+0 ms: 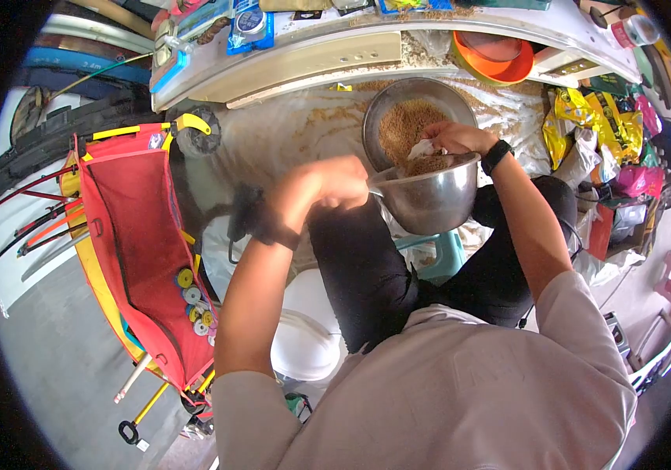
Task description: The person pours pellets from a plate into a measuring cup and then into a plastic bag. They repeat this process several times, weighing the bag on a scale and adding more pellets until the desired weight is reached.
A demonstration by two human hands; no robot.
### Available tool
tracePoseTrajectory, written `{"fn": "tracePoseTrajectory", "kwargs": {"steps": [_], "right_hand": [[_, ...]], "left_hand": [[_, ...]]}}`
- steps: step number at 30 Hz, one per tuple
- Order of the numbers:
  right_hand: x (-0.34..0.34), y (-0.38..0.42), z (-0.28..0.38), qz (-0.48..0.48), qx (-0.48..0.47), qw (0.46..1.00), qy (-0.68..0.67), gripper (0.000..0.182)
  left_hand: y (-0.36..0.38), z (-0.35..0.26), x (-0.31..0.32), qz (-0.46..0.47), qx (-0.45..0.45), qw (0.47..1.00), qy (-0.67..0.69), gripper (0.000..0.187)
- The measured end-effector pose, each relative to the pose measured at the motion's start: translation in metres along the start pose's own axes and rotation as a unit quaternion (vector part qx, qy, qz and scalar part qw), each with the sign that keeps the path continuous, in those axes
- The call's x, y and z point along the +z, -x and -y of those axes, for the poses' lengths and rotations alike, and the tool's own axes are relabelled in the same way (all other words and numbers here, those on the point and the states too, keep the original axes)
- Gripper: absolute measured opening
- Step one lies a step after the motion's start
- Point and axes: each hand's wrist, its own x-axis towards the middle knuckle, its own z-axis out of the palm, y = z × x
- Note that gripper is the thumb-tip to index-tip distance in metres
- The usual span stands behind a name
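A steel pot (436, 196) with brown granules inside is tilted over my lap. Closed in a fist, my left hand (337, 182) is at its left side, around the short handle. My right hand (461, 139) reaches over the far rim with its fingers closed on a small white bag (423, 149), whose shape is partly hidden by the fingers. Just beyond the pot, a wide metal basin (373, 117) holds a heap of brown granules (407, 125).
A red and yellow cart (136, 211) with spools stands at the left. Across the front runs a white shelf (304, 47) with an orange bowl (500, 70) beneath it. Yellow packets (598, 121) are piled at the right. A white bucket (304, 348) sits by my left leg.
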Motion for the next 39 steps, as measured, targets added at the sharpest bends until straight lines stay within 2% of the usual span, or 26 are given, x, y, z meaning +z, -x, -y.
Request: {"fn": "tracePoseTrajectory", "kwargs": {"steps": [3, 5, 7, 9, 10, 11, 12, 15, 17, 18, 20, 21, 22, 24, 26, 27, 32, 33, 35, 37, 39], "right_hand": [[-0.002, 0.001, 0.009, 0.013, -0.013, 0.999, 0.026, 0.025], [0.002, 0.003, 0.022, -0.023, 0.138, 0.985, -0.100, 0.031], [0.002, 0.014, 0.058, -0.060, 0.136, 0.983, -0.110, 0.034], [0.001, 0.020, 0.071, -0.099, 0.134, 0.979, -0.121, 0.037], [-0.001, 0.021, 0.072, -0.096, 0.143, 0.967, -0.189, 0.038], [-0.003, 0.023, 0.074, -0.093, 0.150, 0.950, -0.256, 0.040], [-0.003, 0.025, 0.075, -0.096, 0.147, 0.951, -0.254, 0.040], [0.000, 0.026, 0.073, -0.159, 0.125, 0.925, -0.321, 0.037], [0.001, 0.027, 0.072, -0.218, 0.072, 0.894, -0.386, 0.036], [-0.001, 0.031, 0.080, -0.222, 0.066, 0.895, -0.381, 0.036], [-0.004, 0.043, 0.097, -0.256, 0.081, 0.921, -0.282, 0.032], [0.004, 0.040, 0.096, -0.350, 0.072, 0.881, -0.311, 0.028], [-0.003, 0.045, 0.097, -0.348, 0.061, 0.885, -0.302, 0.021], [-0.007, 0.045, 0.079, -0.409, -0.049, 0.861, -0.299, 0.018], [-0.012, 0.050, 0.084, -0.468, -0.010, 0.842, -0.269, 0.017], [-0.013, 0.054, 0.095, -0.488, -0.030, 0.821, -0.293, 0.016], [-0.021, 0.073, 0.089, -0.526, -0.054, 0.783, -0.328, 0.009], [-0.018, 0.081, 0.106, -0.520, -0.062, 0.758, -0.388, 0.009], [-0.017, 0.097, 0.126, -0.523, -0.069, 0.748, -0.402, 0.008], [-0.017, 0.108, 0.143, -0.532, -0.086, 0.720, -0.437, 0.009], [-0.027, 0.105, 0.122, -0.545, -0.122, 0.703, -0.441, 0.011]], "left_hand": [[0.007, -0.005, 0.006, -0.032, 0.018, 0.998, -0.043, 0.013], [0.010, -0.007, 0.008, -0.039, 0.022, 0.997, -0.057, 0.012], [0.013, -0.007, 0.010, -0.047, 0.026, 0.996, -0.071, 0.011], [0.012, 0.000, 0.015, -0.107, 0.070, 0.987, -0.099, 0.010], [0.011, 0.006, 0.018, -0.110, 0.071, 0.986, -0.102, 0.010], [0.011, 0.011, 0.021, -0.151, 0.124, 0.976, -0.101, 0.011], [0.011, 0.015, 0.024, -0.192, 0.176, 0.960, -0.100, 0.014], [0.029, 0.010, 0.035, -0.258, 0.176, 0.942, -0.123, 0.017], [0.039, 0.011, 0.045, -0.312, 0.175, 0.926, -0.121, 0.019], [0.050, 0.004, 0.050, -0.332, 0.176, 0.919, -0.115, 0.020], [0.049, 0.013, 0.058, -0.383, 0.159, 0.900, -0.132, 0.020], [0.053, 0.014, 0.064, -0.395, 0.133, 0.899, -0.136, 0.023], [0.055, 0.016, 0.068, -0.400, 0.138, 0.896, -0.136, 0.023], [0.054, 0.025, 0.079, -0.457, 0.163, 0.867, -0.110, 0.025], [0.057, 0.026, 0.087, -0.476, 0.156, 0.858, -0.115, 0.027], [0.058, 0.027, 0.091, -0.491, 0.150, 0.853, -0.094, 0.026], [0.060, 0.035, 0.104, -0.544, 0.157, 0.823, -0.043, 0.026], [0.060, 0.035, 0.105, -0.546, 0.158, 0.822, -0.042, 0.026], [0.058, 0.032, 0.104, -0.546, 0.107, 0.830, -0.044, 0.028], [0.050, 0.028, 0.102, -0.547, 0.104, 0.827, -0.073, 0.029], [0.041, 0.013, 0.094, -0.533, 0.088, 0.835, -0.102, 0.030]]}}
